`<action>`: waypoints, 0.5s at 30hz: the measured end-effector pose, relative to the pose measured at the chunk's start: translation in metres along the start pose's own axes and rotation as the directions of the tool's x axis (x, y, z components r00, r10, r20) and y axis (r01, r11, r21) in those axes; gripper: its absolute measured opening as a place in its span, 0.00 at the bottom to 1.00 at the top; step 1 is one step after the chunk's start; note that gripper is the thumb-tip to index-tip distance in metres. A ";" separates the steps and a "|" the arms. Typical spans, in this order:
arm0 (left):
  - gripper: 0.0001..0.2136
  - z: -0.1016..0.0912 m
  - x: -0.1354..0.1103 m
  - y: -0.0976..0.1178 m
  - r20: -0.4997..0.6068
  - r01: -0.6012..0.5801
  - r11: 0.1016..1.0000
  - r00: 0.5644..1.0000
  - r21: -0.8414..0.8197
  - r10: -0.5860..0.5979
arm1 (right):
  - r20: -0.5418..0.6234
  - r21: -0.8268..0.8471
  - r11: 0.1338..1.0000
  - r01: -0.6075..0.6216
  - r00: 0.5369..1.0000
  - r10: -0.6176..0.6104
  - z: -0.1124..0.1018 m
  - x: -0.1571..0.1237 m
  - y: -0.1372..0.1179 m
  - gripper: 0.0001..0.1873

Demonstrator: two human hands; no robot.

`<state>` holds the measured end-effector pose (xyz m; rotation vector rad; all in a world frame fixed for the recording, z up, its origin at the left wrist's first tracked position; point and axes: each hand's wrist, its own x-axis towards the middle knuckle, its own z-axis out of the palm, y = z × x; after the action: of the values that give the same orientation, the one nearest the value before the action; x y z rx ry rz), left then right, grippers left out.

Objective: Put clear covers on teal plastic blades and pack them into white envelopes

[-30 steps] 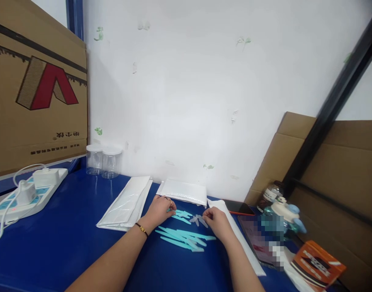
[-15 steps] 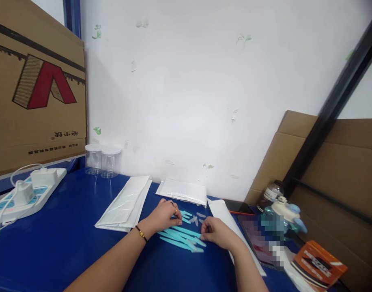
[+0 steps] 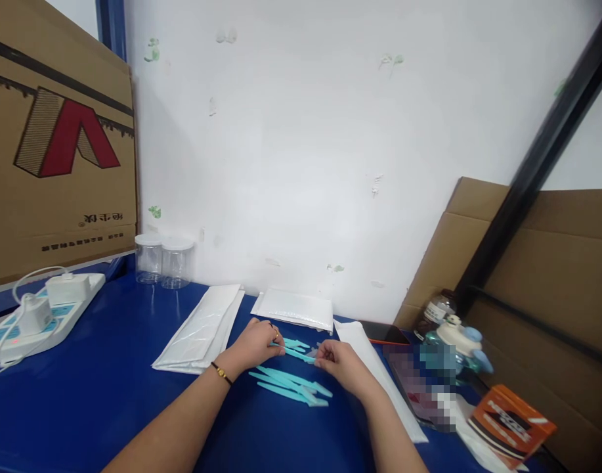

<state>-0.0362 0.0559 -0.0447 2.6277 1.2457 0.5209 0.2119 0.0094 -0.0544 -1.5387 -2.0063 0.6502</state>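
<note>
A slim turquoise eyebrow razor is stretched between my two hands, just over the blue table. Its left end is pinched by my left hand, which wears a ring. Fingers of my right hand are closed on the other end. Nearer to me, several similar turquoise razors lie in a loose fan. Behind the held razor lie more turquoise razors, partly covered by it. Small translucent caps are beside them, mostly hidden by my right hand.
White padded mailers lie left, behind and right of the razors. Two clear jars stand by the wall. A white power strip is at far left. On the right are a phone, a teal bottle and an orange box.
Both hands have lifted one razor off the near fan and carried it slightly away from me, towards the far razors. The other fanned razors stay on the table.
</note>
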 end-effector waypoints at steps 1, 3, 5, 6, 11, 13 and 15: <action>0.07 -0.002 -0.001 -0.003 0.002 0.025 1.000 1.000 0.009 -0.025 | -0.007 -0.008 1.000 -0.002 1.000 0.002 -0.002 0.000 0.003 0.02; 0.07 -0.006 -0.003 -0.009 0.024 0.083 0.996 0.996 0.018 -0.083 | -0.029 -0.020 0.999 -0.028 0.999 0.028 -0.005 0.001 0.009 0.02; 0.08 -0.009 -0.005 -0.014 0.046 0.133 0.991 0.990 0.016 -0.133 | -0.069 -0.029 0.998 -0.064 0.996 0.062 -0.008 0.002 0.013 0.03; 0.09 -0.010 -0.006 -0.015 0.044 0.146 0.989 0.988 0.011 -0.146 | -0.096 -0.043 0.996 -0.076 0.993 0.071 -0.009 0.002 0.014 0.04; 0.14 -0.008 -0.007 -0.008 -0.031 0.097 0.994 0.995 -0.042 -0.098 | -0.093 -0.062 0.998 -0.011 0.996 0.005 -0.013 -0.005 0.005 0.05; 0.14 -0.006 -0.007 -0.001 0.017 0.026 0.997 1.000 -0.075 -0.025 | 0.075 -0.016 1.000 -0.018 0.997 0.020 -0.012 -0.009 0.003 0.06; 0.13 -0.003 -0.008 0.004 0.087 -0.052 0.993 0.994 -0.104 0.061 | 0.217 -0.008 0.999 -0.052 0.975 0.052 -0.008 -0.012 0.004 0.07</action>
<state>-0.0387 0.0470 -0.0425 2.5769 1.0918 0.4570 0.2231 -0.0009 -0.0524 -1.5845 -2.1304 0.8715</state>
